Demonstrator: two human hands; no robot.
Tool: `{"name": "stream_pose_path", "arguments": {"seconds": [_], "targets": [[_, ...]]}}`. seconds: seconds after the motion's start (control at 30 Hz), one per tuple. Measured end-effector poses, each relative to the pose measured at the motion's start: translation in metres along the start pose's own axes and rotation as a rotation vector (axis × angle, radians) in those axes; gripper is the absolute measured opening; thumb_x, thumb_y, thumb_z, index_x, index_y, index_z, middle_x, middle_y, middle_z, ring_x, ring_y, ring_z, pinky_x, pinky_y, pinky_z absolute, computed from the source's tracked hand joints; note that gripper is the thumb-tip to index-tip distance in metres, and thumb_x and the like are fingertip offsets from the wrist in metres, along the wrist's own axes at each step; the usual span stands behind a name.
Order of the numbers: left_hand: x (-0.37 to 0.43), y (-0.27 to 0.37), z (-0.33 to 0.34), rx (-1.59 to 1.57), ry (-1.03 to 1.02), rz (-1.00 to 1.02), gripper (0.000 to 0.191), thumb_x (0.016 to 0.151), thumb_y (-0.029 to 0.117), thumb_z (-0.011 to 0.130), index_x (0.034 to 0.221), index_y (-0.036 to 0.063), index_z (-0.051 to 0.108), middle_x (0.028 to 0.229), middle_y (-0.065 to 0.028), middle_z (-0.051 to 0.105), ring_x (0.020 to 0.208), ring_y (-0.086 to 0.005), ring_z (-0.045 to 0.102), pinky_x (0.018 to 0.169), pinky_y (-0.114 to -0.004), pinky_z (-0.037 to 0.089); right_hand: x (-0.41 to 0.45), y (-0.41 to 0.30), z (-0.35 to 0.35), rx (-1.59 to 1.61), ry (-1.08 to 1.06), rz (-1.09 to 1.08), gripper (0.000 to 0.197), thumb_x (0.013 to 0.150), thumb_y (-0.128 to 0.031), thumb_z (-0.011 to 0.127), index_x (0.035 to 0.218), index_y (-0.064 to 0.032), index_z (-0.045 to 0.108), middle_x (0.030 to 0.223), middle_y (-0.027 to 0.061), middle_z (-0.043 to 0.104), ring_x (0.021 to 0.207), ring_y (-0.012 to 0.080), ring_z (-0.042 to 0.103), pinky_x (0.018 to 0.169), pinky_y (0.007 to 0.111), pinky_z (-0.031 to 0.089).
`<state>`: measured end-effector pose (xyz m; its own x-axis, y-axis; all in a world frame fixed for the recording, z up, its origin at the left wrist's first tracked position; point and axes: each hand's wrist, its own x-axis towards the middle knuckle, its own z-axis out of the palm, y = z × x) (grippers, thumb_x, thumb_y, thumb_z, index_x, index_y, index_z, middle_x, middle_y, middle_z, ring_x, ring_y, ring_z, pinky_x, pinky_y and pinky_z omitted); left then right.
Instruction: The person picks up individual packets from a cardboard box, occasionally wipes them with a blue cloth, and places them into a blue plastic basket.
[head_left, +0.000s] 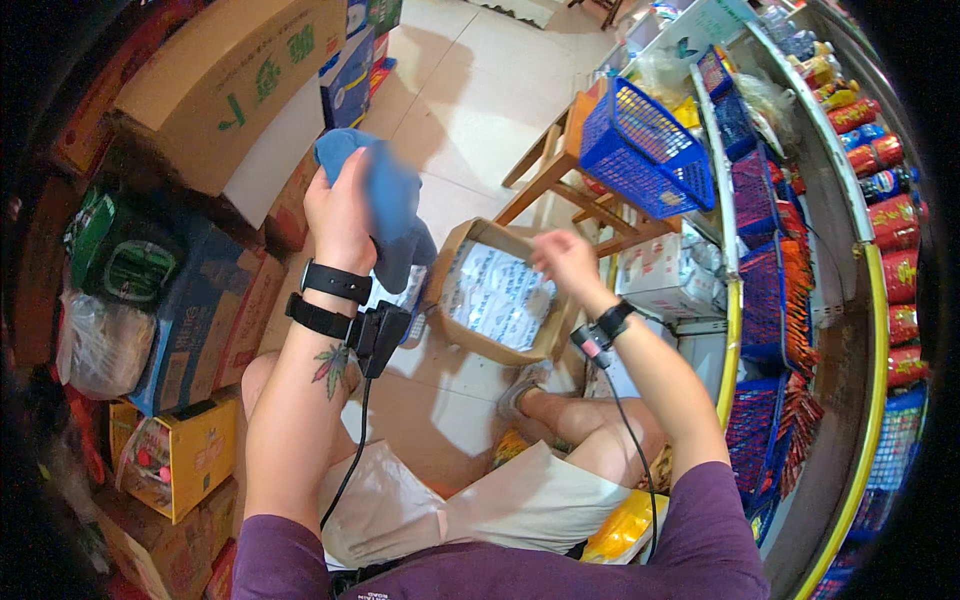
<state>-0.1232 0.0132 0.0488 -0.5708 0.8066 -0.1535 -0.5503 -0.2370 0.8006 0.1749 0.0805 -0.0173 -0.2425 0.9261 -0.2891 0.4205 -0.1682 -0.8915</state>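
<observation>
My left hand (341, 206) is raised and grips a bundle of blue cloth (386, 199). From it hangs a darker blue-grey piece (405, 259), rounded like a sock toe. Part of the bundle is blurred. Over the right rim of an open cardboard box (472, 345) is my right hand (566, 259), its fingers curled and smeared by motion. I see nothing in it, but its fingertips are unclear. The box stands on the floor in front of me and holds shiny white plastic packaging (499, 292) with dark print. Black straps circle both wrists, with cables running from them.
A blue plastic basket (645, 150) tilts on a wooden stool (555, 172). Shelves at right hold snack baskets (761, 300) and bottles (892, 217). Stacked cartons (225, 82), a yellow box (180, 465) and a plastic-wrapped bundle (105, 345) crowd the left side.
</observation>
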Motion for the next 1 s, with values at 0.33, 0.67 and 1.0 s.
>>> {"name": "stream_pose_path", "arguments": {"seconds": [0.33,0.67,1.0], "targets": [[-0.011,0.029,-0.021,0.028,0.036,0.014,0.018,0.088,0.016,0.061,0.099,0.0009,0.061,0.093,-0.0085,0.065,0.08,-0.0187,0.064,0.073,-0.032,0.052,-0.045,0.176,0.241,-0.794,-0.691,-0.307,0.057,0.08,-0.023,0.063,0.127,0.0042,0.044,0.122,0.0239,0.05,0.105,0.0378,0.056,0.084,0.044,0.049],[-0.004,0.033,-0.021,0.069,0.035,-0.021,0.018,0.088,0.016,0.06,0.097,0.0009,0.061,0.091,-0.0083,0.066,0.08,-0.0193,0.065,0.073,-0.032,0.053,-0.033,0.199,0.275,-0.879,-0.531,-0.193,0.015,0.082,-0.006,0.05,0.093,-0.0013,0.06,0.09,0.0203,0.065,0.085,0.0374,0.063,0.073,0.045,0.052],[-0.021,0.036,-0.01,0.053,-0.003,-0.058,0.019,0.088,0.017,0.06,0.098,0.0006,0.06,0.09,-0.0096,0.065,0.074,-0.0216,0.065,0.068,-0.034,0.054,-0.063,0.201,0.252,-1.079,-0.684,-0.26,0.018,0.079,-0.013,0.052,0.081,-0.0083,0.07,0.087,0.0166,0.068,0.079,0.0348,0.066,0.067,0.043,0.053]]}}
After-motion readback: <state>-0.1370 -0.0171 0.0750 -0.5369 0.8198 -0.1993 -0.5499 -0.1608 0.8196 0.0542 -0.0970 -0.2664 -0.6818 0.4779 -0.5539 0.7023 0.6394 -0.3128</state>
